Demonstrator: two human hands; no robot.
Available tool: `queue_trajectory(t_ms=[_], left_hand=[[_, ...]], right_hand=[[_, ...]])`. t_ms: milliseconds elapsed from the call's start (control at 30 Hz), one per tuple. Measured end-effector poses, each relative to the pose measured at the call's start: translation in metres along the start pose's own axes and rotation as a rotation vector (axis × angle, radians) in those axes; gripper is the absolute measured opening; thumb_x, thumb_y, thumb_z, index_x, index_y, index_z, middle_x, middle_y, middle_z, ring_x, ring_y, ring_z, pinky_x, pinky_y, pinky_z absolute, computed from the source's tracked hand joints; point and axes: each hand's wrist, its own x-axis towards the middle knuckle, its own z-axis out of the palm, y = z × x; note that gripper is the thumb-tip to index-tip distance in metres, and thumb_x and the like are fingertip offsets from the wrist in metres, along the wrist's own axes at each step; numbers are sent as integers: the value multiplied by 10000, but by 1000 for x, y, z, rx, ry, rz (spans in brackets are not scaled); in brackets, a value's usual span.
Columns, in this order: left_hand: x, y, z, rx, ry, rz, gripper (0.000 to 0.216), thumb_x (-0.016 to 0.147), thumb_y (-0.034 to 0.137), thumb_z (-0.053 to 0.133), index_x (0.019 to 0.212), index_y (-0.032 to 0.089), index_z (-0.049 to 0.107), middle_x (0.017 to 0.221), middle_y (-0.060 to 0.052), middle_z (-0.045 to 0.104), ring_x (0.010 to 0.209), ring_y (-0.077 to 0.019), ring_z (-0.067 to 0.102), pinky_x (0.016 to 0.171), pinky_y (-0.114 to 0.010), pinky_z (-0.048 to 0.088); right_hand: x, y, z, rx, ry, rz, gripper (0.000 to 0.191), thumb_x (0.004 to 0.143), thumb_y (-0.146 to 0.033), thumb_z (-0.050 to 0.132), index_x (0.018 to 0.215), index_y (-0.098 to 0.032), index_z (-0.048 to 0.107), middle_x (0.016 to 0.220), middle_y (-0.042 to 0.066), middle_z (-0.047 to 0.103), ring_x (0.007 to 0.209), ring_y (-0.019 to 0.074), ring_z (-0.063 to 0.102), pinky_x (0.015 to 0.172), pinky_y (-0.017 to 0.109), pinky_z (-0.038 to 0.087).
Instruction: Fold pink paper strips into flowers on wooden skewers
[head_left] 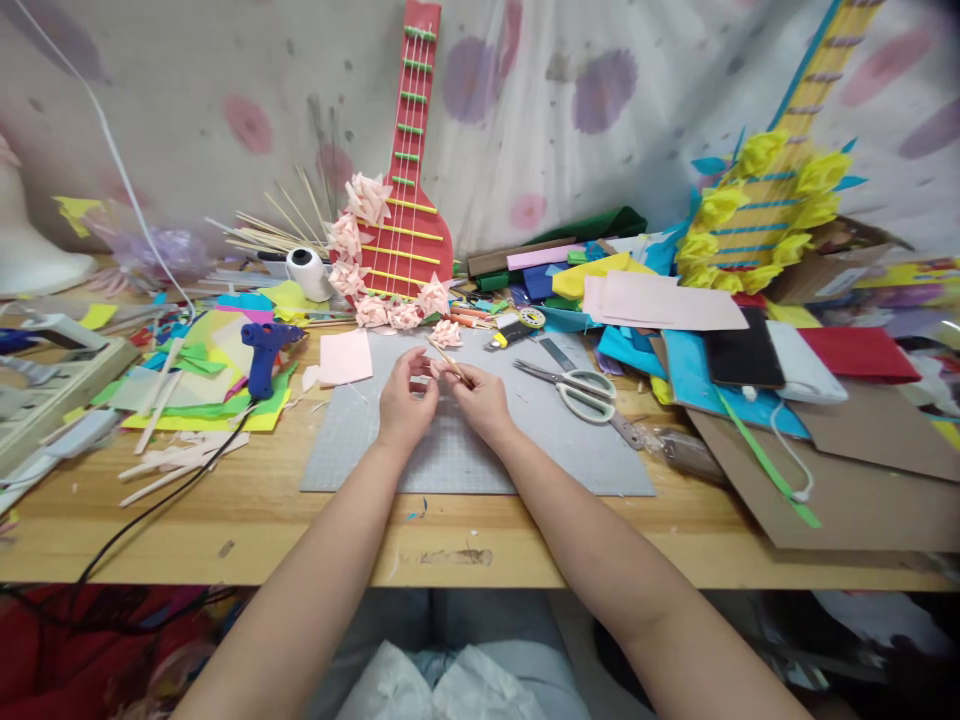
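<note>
My right hand (pixel 484 402) pinches a thin wooden stick (pixel 448 357), which points up and to the left. My left hand (pixel 408 400) is curled close beside it, thumb and fingers closed at a small pink paper piece (pixel 437 368), partly hidden between the hands. Both hands are just above the grey cutting mat (pixel 450 460). Beyond them lies a pink paper rose (pixel 446 333). A square of pink paper (pixel 346 357) rests at the mat's upper left. Scissors (pixel 574 388) with pale green handles lie to the right, by a metal ruler (pixel 556 352).
A red paper lute (pixel 409 220) with pink roses leans at the back; a yellow one (pixel 757 215) stands right. At left are a blue glue gun (pixel 264 358) with cable, coloured paper (pixel 202 420) and a power strip (pixel 67 400). Cardboard (pixel 750 480) and a black phone (pixel 742 350) lie right.
</note>
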Motion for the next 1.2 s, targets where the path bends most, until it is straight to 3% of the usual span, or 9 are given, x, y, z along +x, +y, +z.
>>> queue_trajectory(t_ms=[1200], left_hand=[[-1,3,-3,3,1,18,413,718,138,493,1123,186,424,960,-52,575,850,-113,566,647,-212,490]], right_hand=[[3,9,2,66,22,-10,258,745,-279,513,953,-230,658,959,-5,667,908,170,612,838,302,461]])
